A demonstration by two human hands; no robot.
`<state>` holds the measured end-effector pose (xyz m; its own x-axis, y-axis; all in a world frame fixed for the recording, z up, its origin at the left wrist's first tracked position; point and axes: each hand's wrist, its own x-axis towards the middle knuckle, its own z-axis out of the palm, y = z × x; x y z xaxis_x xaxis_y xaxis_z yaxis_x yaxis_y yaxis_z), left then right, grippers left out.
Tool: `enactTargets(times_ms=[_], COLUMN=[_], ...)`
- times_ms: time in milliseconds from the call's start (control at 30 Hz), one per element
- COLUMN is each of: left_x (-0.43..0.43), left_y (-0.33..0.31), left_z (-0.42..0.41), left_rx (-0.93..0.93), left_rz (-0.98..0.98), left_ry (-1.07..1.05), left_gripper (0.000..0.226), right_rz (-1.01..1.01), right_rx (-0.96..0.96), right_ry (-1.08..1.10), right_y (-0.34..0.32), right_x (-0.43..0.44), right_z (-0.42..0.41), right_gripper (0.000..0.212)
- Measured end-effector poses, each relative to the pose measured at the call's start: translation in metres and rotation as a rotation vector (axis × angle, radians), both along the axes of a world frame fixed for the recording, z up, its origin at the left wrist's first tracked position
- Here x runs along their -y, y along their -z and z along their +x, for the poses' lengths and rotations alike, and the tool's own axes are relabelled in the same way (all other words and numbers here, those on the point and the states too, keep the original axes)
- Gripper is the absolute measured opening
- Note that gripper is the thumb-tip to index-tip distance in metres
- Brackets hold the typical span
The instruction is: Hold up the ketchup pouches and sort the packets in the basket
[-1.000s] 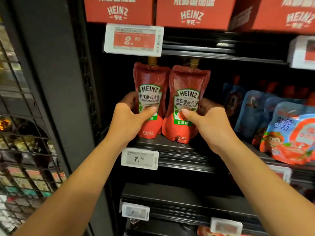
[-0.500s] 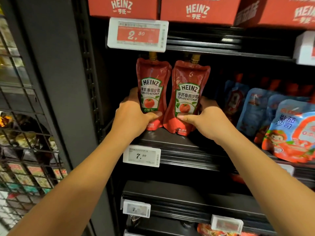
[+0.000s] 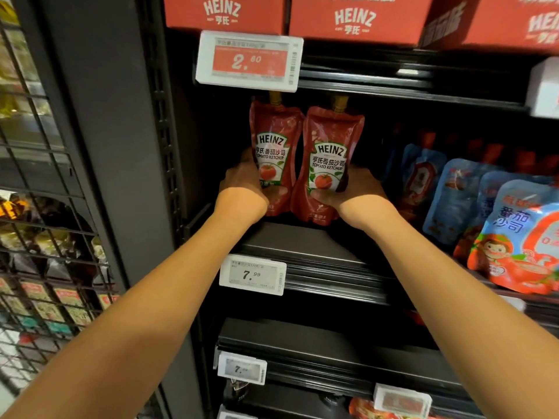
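Both hands had pushed deeper into the shelf than a moment before, and the two pouches stood further back from the front edge, with the thumbs now low on their fronts.

At far left, a black wire mesh rack (image 3: 45,237) held blurred packaged goods, beside a dark grey metal upright post (image 3: 121,146).

Next came the person's left hand (image 3: 242,192), gripping the left red Heinz tomato ketchup stand-up pouch with a gold cap (image 3: 273,152) around its lower left side; the fingers wrapped behind it and were mostly hidden. That pouch stood upright on the black metal shelf (image 3: 302,246), at its left end, touching the second pouch.

Above them hung a white electronic price tag with a red panel reading 2.60 (image 3: 249,60), under red cardboard Heinz boxes (image 3: 357,18) on the higher shelf. Below the hands, a white electronic price tag reading 7.99 (image 3: 252,275) was clipped to the shelf's front edge.

The right red Heinz tomato ketchup stand-up pouch (image 3: 329,158) leaned slightly, its base resting on the same shelf. The right hand (image 3: 354,198) held it from its lower right side, thumb across the front near the base.

Further right, blue and red sauce pouches with a cartoon child (image 3: 520,237) stood in a row, well apart from the hands.
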<state>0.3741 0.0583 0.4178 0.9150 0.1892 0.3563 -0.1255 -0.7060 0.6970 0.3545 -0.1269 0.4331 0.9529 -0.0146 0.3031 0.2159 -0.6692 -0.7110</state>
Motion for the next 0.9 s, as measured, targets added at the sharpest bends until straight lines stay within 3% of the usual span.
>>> enactTargets(times_ms=[300,500,667,900], left_x=[-0.002,-0.006,-0.002,0.017], left_y=[0.005,0.009,0.017,0.034], left_z=[0.007,-0.002,-0.032,-0.082], left_rx=[0.031,-0.018,0.119,0.371], left_rz=[-0.040,-0.076,-0.050,-0.158], left_ry=[0.046,0.066,0.066,0.188], left_gripper=[0.078,0.099,0.084,0.041], right_rz=[0.002,-0.058,-0.055,0.130], right_rx=[0.004,-0.056,-0.048,0.260], right_ry=[0.000,-0.006,0.119,0.087], right_y=[0.000,0.009,0.022,0.039], right_x=[-0.002,0.003,0.015,0.017], right_z=[0.006,0.004,-0.013,-0.071], right_gripper=[0.054,0.056,0.071,0.027])
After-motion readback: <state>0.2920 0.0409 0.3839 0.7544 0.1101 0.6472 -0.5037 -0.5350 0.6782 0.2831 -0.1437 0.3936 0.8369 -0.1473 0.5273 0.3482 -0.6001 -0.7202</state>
